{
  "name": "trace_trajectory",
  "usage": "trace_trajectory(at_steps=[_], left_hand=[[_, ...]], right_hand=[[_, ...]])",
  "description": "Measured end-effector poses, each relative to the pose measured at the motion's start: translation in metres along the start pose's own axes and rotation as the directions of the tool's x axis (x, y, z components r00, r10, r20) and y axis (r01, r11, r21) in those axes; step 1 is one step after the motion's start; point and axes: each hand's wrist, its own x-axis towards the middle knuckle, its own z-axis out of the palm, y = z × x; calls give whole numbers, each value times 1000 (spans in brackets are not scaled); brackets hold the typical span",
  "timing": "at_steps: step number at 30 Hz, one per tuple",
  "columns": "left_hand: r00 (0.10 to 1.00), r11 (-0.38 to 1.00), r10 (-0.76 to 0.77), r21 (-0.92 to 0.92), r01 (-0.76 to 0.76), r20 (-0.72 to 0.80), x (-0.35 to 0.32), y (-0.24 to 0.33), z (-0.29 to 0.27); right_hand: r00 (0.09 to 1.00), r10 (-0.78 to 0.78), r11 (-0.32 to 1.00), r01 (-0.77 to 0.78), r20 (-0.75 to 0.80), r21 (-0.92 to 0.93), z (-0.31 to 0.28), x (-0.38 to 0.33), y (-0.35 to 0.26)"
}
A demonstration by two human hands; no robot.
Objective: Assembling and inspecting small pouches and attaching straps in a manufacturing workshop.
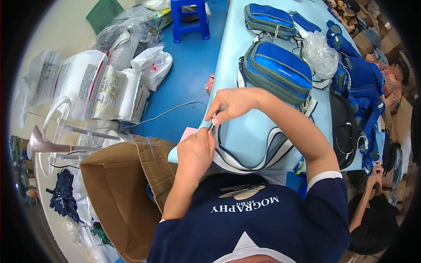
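Observation:
At the table's left edge, my two hands meet. My left hand pinches a small dark piece between thumb and fingers; its kind is too small to tell. From above, my right hand closes thumb and forefinger on the same piece. Beside them hangs a white-and-navy webbing strap, curving in a loop across the table toward a blue-and-grey bag. Whether the dark piece joins the strap is hidden by my fingers. A pink sheet shows behind my left hand.
Another blue-and-grey bag lies farther up the light-blue table, near crumpled clear plastic. Blue bags and a black pouch line the right edge. An open cardboard box stands left of me. Co-workers sit at far right.

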Motion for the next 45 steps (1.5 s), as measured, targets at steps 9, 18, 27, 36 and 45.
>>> trace_trajectory(at_steps=[9,18,27,36,45], left_hand=[[986,993,117,1,-118,120,-26,5,-33],[979,992,123,-37,-119,163,-41,-12,-38],[950,899,-141,-366,240,277,2,-20,-17],[993,957,35,-290,0,115,115,12,56],[973,991,119,29,-127,197,132,26,67]], right_hand=[[930,-150,910,-3,-336,-415,-63,-20,48],[959,-13,974,-51,-282,-219,-86,-16,72],[937,-57,733,-194,-344,-652,-81,-32,34],[935,-118,458,-249,-336,-854,-72,-43,7],[947,-129,286,-249,-295,-925,-76,-50,20]])
